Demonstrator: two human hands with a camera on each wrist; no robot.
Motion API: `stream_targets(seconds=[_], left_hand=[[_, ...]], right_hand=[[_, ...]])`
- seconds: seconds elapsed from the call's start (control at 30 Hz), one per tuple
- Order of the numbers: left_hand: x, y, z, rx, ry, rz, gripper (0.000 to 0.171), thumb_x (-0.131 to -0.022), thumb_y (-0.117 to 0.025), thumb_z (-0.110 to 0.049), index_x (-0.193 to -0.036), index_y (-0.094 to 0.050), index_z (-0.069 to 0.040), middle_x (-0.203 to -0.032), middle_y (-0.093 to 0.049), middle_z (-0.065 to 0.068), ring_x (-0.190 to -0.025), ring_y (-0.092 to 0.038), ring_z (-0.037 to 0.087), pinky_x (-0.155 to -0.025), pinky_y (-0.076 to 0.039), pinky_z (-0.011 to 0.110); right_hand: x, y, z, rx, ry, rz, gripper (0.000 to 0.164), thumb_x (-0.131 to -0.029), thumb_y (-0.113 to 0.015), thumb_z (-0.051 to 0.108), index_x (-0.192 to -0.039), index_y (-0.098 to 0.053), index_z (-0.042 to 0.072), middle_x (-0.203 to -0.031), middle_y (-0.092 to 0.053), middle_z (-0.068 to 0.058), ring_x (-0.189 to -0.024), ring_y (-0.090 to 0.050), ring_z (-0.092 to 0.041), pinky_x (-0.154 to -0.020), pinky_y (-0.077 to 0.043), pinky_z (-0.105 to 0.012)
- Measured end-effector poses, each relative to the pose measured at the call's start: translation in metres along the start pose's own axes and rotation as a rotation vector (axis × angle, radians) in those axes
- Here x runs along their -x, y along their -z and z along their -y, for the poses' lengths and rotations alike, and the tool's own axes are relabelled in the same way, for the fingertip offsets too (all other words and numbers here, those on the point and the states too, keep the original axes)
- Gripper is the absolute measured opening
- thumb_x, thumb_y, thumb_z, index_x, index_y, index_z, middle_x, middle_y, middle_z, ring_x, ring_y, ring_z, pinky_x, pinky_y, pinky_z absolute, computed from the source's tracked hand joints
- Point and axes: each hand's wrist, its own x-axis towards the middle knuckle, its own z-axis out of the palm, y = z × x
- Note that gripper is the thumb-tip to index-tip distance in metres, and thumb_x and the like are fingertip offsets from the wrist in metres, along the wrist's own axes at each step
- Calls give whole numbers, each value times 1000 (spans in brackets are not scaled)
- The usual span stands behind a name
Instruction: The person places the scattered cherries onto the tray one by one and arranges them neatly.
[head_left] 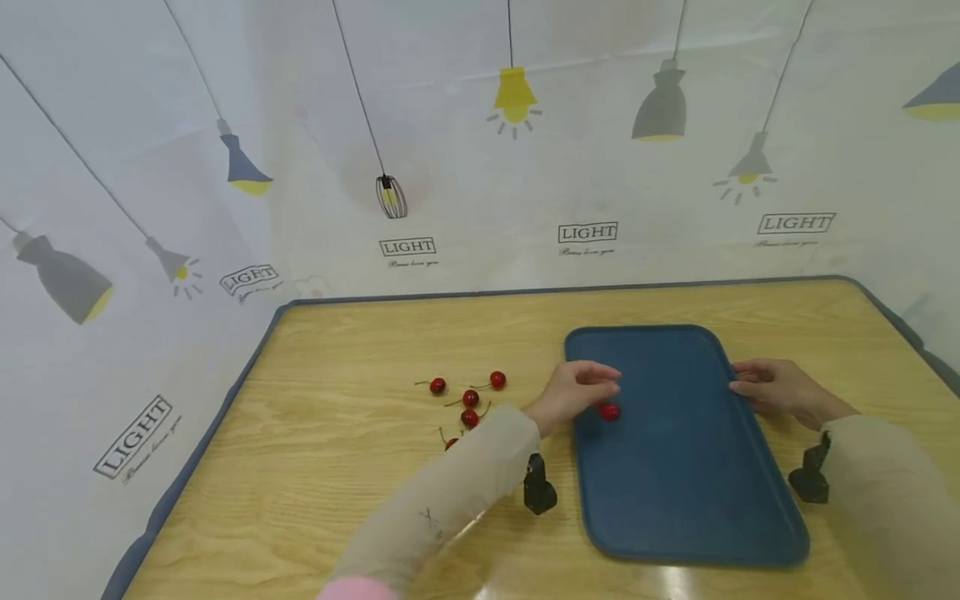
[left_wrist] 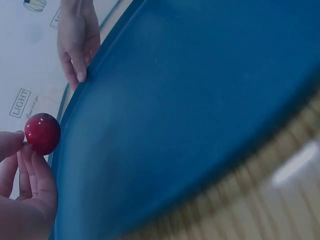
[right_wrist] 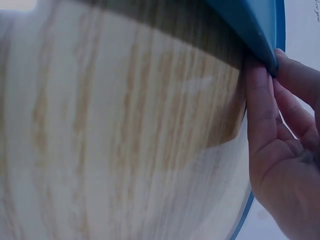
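Observation:
In the left wrist view, my left hand (left_wrist: 32, 200) pinches a glossy red cherry (left_wrist: 43, 134) at its stem end between thumb and fingertips. The head view has this left hand (head_left: 573, 392) over the left side of a blue tray (head_left: 675, 467), with the cherry (head_left: 610, 412) hanging below the fingers. My right hand (head_left: 787, 390) holds the tray's right rim. Seen from the right wrist, the thumb of that hand (right_wrist: 290, 145) lies on the rim and the fingers reach under it.
Several red cherries with stems (head_left: 470, 398) lie on the wooden table (head_left: 337, 367) left of the tray, the nearest partly hidden by my left sleeve (head_left: 450, 492). A white wall covering (head_left: 480, 275) printed with lamps rises behind the table's far edge and along its left side.

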Motion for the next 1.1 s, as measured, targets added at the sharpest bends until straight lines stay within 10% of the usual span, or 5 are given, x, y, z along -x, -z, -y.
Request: stream_targets(seconds=[0.6,1.1], left_hand=[[-42,-93,-16,184,88,-294,13,-75,-68,-1,-87,-70,-7,-78,-64,1,-69,-59,10,-65,-49,28],[-63,-116,-7,265,163,-390,17,-74,-65,6,-84,-69,-7,-71,-63,0,-66,-60,11,-62,-49,26]], right_hand=[[2,0,0,-30,1,-17,62,-90,-53,25,-130,-27,-16,-117,-44,-31,-98,-54,-25,-76,-48,-32],[1,0,1,-14,-22,-28,61,-90,-52,25,-129,-28,-15,-114,-47,-29,-96,-54,-24,-76,-48,-33]])
